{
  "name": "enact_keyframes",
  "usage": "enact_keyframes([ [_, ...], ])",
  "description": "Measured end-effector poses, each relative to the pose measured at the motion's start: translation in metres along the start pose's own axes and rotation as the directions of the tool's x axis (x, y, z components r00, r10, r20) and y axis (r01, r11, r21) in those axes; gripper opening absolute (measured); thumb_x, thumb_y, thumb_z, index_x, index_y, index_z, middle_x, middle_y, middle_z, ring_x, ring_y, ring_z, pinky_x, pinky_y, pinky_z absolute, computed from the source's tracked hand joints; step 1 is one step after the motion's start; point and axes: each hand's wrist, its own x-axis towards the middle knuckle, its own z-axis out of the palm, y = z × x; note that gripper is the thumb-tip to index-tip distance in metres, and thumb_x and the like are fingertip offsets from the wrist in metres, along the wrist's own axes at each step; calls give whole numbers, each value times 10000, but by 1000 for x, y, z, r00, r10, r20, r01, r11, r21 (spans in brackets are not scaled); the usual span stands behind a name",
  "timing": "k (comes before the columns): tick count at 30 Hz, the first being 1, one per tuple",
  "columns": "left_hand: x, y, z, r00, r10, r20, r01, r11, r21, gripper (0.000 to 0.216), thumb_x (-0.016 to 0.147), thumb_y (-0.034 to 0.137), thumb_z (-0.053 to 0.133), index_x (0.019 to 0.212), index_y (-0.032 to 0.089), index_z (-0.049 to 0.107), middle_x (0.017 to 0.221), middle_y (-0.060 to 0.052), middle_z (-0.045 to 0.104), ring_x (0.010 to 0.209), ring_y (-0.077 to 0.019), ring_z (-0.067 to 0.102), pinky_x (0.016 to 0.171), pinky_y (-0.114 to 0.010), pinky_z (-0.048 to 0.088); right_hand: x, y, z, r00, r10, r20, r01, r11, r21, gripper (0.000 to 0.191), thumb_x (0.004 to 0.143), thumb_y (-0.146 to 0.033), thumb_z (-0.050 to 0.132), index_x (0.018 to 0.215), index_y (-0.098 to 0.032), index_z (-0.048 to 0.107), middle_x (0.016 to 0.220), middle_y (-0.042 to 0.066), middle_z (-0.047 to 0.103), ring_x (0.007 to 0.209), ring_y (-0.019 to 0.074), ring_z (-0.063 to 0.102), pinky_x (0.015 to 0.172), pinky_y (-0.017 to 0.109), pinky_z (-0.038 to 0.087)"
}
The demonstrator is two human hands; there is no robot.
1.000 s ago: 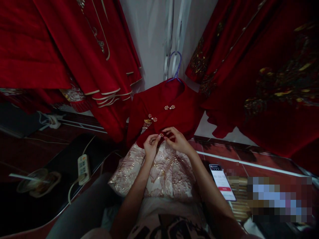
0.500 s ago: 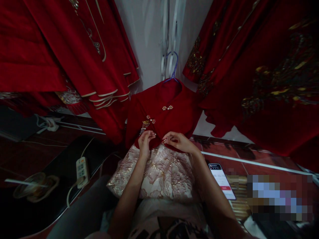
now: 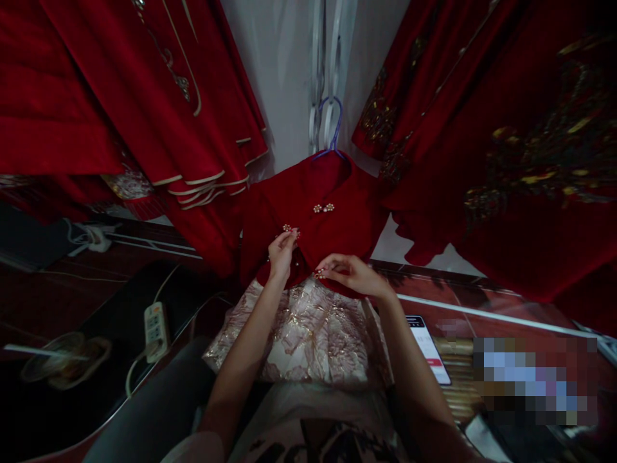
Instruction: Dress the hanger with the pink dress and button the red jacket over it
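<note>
A red jacket (image 3: 308, 186) hangs from a purple hanger (image 3: 333, 132) in front of me, its lower edge over a pale pink and gold brocade skirt (image 3: 308, 337). A beaded flower clasp (image 3: 323, 208) sits high on its chest. My left hand (image 3: 281, 254) is closed, with thumb and fingertips pinching at a second beaded clasp (image 3: 288, 228) on the jacket's left side; the fingers cover part of it. Lower down, my right hand (image 3: 354, 275) is closed on a small beaded ornament (image 3: 319, 274) near the jacket's bottom edge.
Red garments (image 3: 193, 128) hang at the left, and embroidered red ones (image 3: 530, 161) at the right. A power strip (image 3: 156, 331) and a plastic cup with a straw (image 3: 53, 357) lie on a black surface at left. A phone (image 3: 429, 350) rests on slatted wood at right.
My left hand has moved up from the jacket's lower part to the left clasp. My right hand stays near the bottom edge, and the beaded ornament in its fingers shows more clearly.
</note>
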Motion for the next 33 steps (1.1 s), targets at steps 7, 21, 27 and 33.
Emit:
enact_keyframes([
  [7,-2,31,30,912,79,403,-219,923,316,377,772,504,650,895,154,716,901,-83,710,841,-188,647,760,-287,501,-11,2,-10,992,47,113,-44,998,-33,198,867,-315,588,995,-184,662,922,43,684,833,135,633,794,315,531],
  [21,32,72,81,464,315,828,-867,-27,497,141,836,288,585,892,182,661,1048,-101,612,1103,-288,496,1064,-571,249,-29,-1,-28,994,76,73,-75,997,-26,243,839,-318,616,1042,-186,635,902,43,683,840,145,645,785,320,540],
  [27,37,86,83,490,303,818,-862,312,400,79,776,266,606,747,256,679,684,-3,615,897,-220,577,1149,-611,87,0,-15,-46,953,47,-299,-98,983,-157,198,809,-332,648,939,-185,635,895,71,680,785,161,633,770,352,539],
  [33,41,82,84,561,297,773,-808,402,431,61,698,182,665,689,239,681,625,-15,593,837,-237,586,1143,-640,74,49,-47,-59,878,-122,-463,18,975,-223,203,801,-331,646,927,-173,625,966,75,675,869,176,640,868,386,528],
])
